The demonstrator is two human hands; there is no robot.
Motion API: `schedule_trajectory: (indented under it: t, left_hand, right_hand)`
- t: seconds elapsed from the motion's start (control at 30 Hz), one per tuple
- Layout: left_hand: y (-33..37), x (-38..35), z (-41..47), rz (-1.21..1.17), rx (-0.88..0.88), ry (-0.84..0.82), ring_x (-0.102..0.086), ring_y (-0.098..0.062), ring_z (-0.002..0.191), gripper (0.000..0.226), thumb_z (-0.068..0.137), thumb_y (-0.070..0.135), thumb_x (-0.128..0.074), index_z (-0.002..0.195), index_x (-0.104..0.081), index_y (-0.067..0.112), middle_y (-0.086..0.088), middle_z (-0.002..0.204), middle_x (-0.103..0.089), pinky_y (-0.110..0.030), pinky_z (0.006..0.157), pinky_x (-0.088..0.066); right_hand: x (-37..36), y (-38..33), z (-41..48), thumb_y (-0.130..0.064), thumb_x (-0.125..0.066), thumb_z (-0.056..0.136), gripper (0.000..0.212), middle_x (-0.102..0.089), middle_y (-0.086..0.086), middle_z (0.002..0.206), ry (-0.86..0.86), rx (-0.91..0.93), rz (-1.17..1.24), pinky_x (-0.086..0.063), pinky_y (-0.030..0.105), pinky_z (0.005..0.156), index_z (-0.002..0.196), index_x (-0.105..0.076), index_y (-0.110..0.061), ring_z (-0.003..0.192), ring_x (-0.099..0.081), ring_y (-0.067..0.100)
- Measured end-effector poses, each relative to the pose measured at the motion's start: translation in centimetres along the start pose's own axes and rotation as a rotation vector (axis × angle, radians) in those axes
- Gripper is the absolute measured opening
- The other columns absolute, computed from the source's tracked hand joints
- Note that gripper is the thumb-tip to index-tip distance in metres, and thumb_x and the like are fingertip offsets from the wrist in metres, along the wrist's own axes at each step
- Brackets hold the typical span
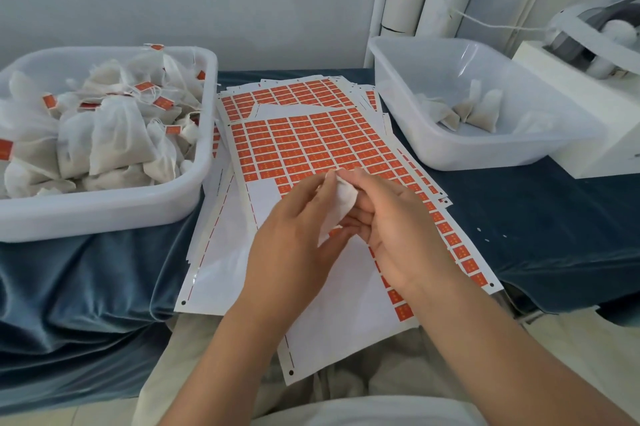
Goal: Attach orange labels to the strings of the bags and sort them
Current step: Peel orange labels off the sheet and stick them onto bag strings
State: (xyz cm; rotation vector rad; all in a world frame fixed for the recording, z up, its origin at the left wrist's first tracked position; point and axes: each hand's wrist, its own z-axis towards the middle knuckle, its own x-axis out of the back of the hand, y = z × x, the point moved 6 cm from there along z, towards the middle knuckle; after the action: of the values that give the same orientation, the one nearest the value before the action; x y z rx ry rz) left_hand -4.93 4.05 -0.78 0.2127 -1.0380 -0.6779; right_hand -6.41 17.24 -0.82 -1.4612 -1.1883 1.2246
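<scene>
A small white bag [341, 204], soft and crumpled, sits dead centre, caught between both hands. The left hand [294, 242] is at its 8 o'clock with fingertips pinching the top corner, and the right hand [398, 235] at its 4 o'clock, fingers curled under it, so each grip is grasping the bag. Beneath them, orange label sheets [311, 145] fan across the blue-draped surface [536, 217]. At 10 o'clock a heaped tub [104, 214] brims with labelled bags, and at 2 o'clock a second tub [485, 155] holds a few plain ones.
</scene>
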Motion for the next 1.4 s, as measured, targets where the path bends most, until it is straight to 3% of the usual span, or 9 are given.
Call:
schedule_trajectory:
  t: [0.27, 0.47, 0.67, 0.8, 0.93, 1.07, 1.13, 1.3, 1.4]
  left_hand:
    - [-1.6, 1.4, -0.3, -0.429, 0.118, 0.071, -0.067, -0.007, 0.093, 0.023, 0.107, 0.044, -0.049, 0.11, -0.069, 0.033, 0.023, 0.095, -0.07, -0.018, 0.076, -0.056]
    - [-2.1, 0.8, -0.5, -0.761, 0.394, 0.007, -0.063, 0.0, 0.098, 0.026, 0.112, 0.036, -0.045, 0.102, -0.067, 0.046, 0.022, 0.105, -0.068, -0.02, 0.077, -0.053]
    - [-2.4, 0.5, -0.5, -0.907, 0.529, -0.037, -0.06, 0.015, 0.102, 0.036, 0.109, 0.045, -0.046, 0.096, -0.064, 0.073, 0.037, 0.109, -0.065, -0.026, 0.087, -0.052]
    - [-2.7, 0.5, -0.5, -0.914, 0.532, -0.051, -0.06, 0.015, 0.104, 0.036, 0.109, 0.043, -0.047, 0.097, -0.064, 0.073, 0.035, 0.11, -0.066, -0.024, 0.086, -0.051]
    - [-3.2, 0.4, -0.5, -0.933, 0.639, -0.059, -0.065, 0.005, 0.105, 0.041, 0.109, 0.045, -0.048, 0.089, -0.061, 0.078, 0.042, 0.105, -0.065, -0.022, 0.087, -0.052]
    - [-3.4, 0.1, -0.5, -0.942, 0.638, -0.123, -0.068, 0.009, 0.095, 0.01, 0.098, 0.058, -0.059, 0.093, -0.066, 0.065, 0.026, 0.104, -0.071, -0.013, 0.067, -0.054]
    - [-2.3, 0.6, -0.3, -0.83, 0.496, -0.197, -0.065, 0.012, 0.099, 0.033, 0.081, 0.08, -0.062, 0.104, -0.064, 0.058, 0.031, 0.105, -0.069, -0.006, 0.057, -0.05]
    - [-1.6, 1.1, -0.1, -0.693, 0.396, -0.137, -0.067, 0.003, 0.079, 0.032, 0.079, 0.068, -0.063, 0.085, -0.069, 0.036, 0.021, 0.077, -0.068, -0.004, 0.056, -0.046]
    - [-2.0, 1.0, -0.1, -0.669, 0.398, -0.147, -0.068, 0.001, 0.089, 0.038, 0.082, 0.067, -0.053, 0.095, -0.069, 0.035, 0.022, 0.088, -0.071, -0.01, 0.067, -0.053]
  right_hand:
    - [-0.5, 1.2, 0.1, -0.049, -0.075, 0.091, 0.02, -0.081, -0.003, 0.092, -0.051, -0.175, 0.125, -0.056, 0.024, 0.066, 0.087, -0.085, -0.032, 0.078, -0.077, 0.009]
    - [0.1, 2.1, 0.7, -0.037, -0.074, 0.095, 0.019, -0.07, -0.001, 0.077, -0.017, -0.179, 0.198, -0.056, 0.024, 0.063, 0.082, -0.081, -0.025, 0.069, -0.067, 0.01]
    - [-0.5, 0.0, 0.7, -0.079, -0.042, 0.09, 0.044, -0.075, -0.022, 0.109, -0.1, 0.056, -0.305, -0.059, 0.031, 0.091, 0.111, -0.068, -0.051, 0.103, -0.074, 0.006]
    - [-0.4, -1.4, 0.0, -0.054, -0.061, 0.099, 0.016, -0.074, -0.026, 0.102, -0.177, 0.207, -0.475, -0.059, 0.016, 0.081, 0.104, -0.074, -0.045, 0.1, -0.072, -0.002]
    - [0.2, -2.4, -0.1, -0.052, -0.056, 0.1, 0.022, -0.074, -0.022, 0.097, -0.149, 0.339, -0.629, -0.051, 0.004, 0.077, 0.096, -0.072, -0.037, 0.096, -0.071, -0.001]
    - [0.7, -2.5, 0.1, -0.045, -0.055, 0.105, 0.027, -0.075, -0.016, 0.086, -0.175, 0.289, -0.6, -0.051, 0.005, 0.07, 0.088, -0.072, -0.035, 0.083, -0.072, 0.001]
    - [0.3, -2.4, 0.1, -0.039, -0.054, 0.107, 0.032, -0.072, -0.014, 0.077, -0.228, 0.274, -0.573, -0.051, 0.006, 0.065, 0.082, -0.072, -0.04, 0.071, -0.069, 0.001]
    - [-0.1, -2.4, 0.0, -0.041, -0.055, 0.102, 0.033, -0.065, -0.005, 0.068, -0.222, 0.326, -0.613, -0.05, 0.009, 0.064, 0.072, -0.067, -0.037, 0.063, -0.061, 0.004]
    - [0.4, -2.1, 0.4, -0.044, -0.054, 0.099, 0.039, -0.055, -0.004, 0.06, -0.197, 0.249, -0.568, -0.047, 0.013, 0.056, 0.063, -0.061, -0.034, 0.053, -0.051, 0.004]
